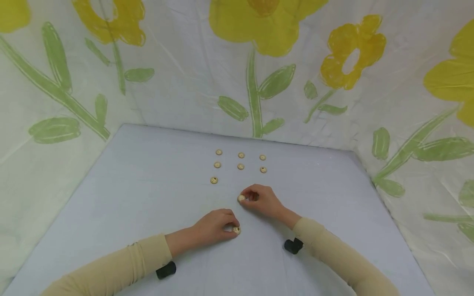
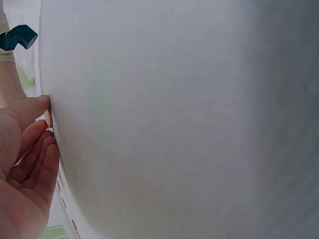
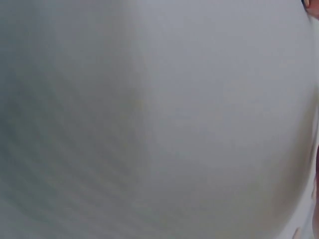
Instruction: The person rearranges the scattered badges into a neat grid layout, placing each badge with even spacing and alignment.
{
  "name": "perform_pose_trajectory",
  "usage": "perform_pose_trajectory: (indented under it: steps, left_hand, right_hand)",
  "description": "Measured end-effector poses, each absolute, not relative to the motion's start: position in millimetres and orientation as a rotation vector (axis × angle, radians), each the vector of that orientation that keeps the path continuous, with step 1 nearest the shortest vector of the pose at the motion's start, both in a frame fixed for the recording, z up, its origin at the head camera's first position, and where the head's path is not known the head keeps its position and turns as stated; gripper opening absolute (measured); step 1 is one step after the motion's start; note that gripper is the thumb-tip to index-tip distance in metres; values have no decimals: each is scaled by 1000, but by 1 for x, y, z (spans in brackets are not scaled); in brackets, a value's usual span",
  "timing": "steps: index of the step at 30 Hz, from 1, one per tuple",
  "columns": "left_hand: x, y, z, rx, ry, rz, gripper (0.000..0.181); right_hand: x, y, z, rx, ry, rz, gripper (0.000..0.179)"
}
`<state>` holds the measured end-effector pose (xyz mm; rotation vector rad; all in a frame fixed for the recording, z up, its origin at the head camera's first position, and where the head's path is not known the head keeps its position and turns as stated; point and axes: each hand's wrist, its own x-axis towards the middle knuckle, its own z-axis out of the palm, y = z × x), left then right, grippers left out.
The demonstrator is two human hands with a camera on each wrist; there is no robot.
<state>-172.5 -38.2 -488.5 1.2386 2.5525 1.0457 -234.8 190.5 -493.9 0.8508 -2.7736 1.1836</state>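
Note:
In the head view my left hand (image 1: 216,227) pinches a small round pale-wood disc (image 1: 237,230) with dark marks between thumb and fingertips, low at the tabletop. The left wrist view shows that disc (image 2: 48,118) edge-on between the thumb and forefinger, the other fingers curved below. Farther forward and to the right, my right hand (image 1: 263,201) holds a similar disc (image 1: 241,198) by its edge with thumb and forefinger. Only a sliver of the right hand (image 3: 316,194) shows at the border of the right wrist view.
Beyond the hands, several like discs lie in spaced rows, among them a front-left disc (image 1: 214,180) and a back-right disc (image 1: 262,157). They rest on a pale cloth-covered table (image 1: 148,172). A white curtain (image 1: 185,82) with painted flowers stands along the table's back and sides.

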Motion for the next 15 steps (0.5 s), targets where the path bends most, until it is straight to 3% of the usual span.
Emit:
perform_pose_trajectory:
  steps: [15]
  left_hand:
    - [-171,-39,-485,1224,2543,1061,10]
  right_hand:
    - [-262,185,-494,728,-2770,1153,16]
